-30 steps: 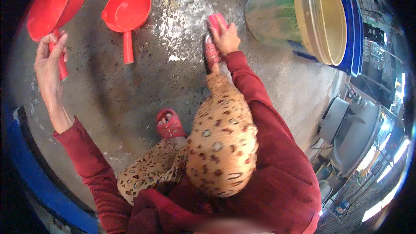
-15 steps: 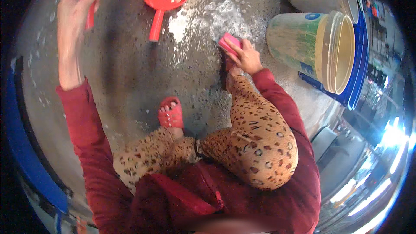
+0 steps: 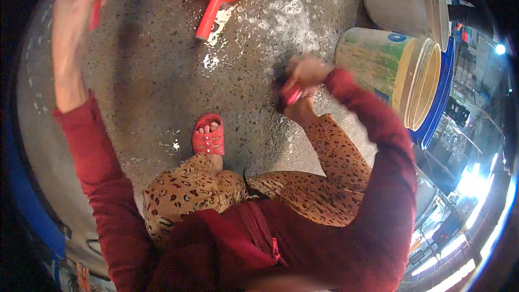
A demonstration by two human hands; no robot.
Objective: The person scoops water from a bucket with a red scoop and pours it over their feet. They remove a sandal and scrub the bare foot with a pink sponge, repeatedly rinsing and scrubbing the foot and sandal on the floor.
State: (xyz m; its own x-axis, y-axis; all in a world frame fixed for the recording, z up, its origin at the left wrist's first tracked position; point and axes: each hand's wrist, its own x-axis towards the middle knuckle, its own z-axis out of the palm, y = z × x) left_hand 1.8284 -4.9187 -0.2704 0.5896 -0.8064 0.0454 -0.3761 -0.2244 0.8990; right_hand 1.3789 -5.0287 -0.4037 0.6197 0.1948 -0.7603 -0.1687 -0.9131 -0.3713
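At the upper left, my left hand (image 3: 73, 0) is closed round a red handle (image 3: 95, 8); what the handle belongs to lies outside the picture. My right hand (image 3: 311, 71) is smeared by motion, low over the floor by my right foot. Its fingers are round a pink, hand-sized block (image 3: 292, 96), partly hidden and blurred, so I cannot tell whether it is a sponge or a brush. Beyond it, white suds (image 3: 286, 19) cover the wet floor. A red plastic dipper (image 3: 210, 19) rests on the floor between my hands, its handle toward me.
To the right, a green and cream bucket (image 3: 373, 59) leans on its side, with a grey bucket (image 3: 397, 1) behind it and a blue plastic edge (image 3: 440, 94) beneath. My left foot wears a red sandal (image 3: 208, 141). A blue rim (image 3: 32, 205) curves along the left.
My right hand has drawn back from the suds toward my right foot with the pink block. My left hand has shifted left and up, still round the red handle. My right knee has swung outward.
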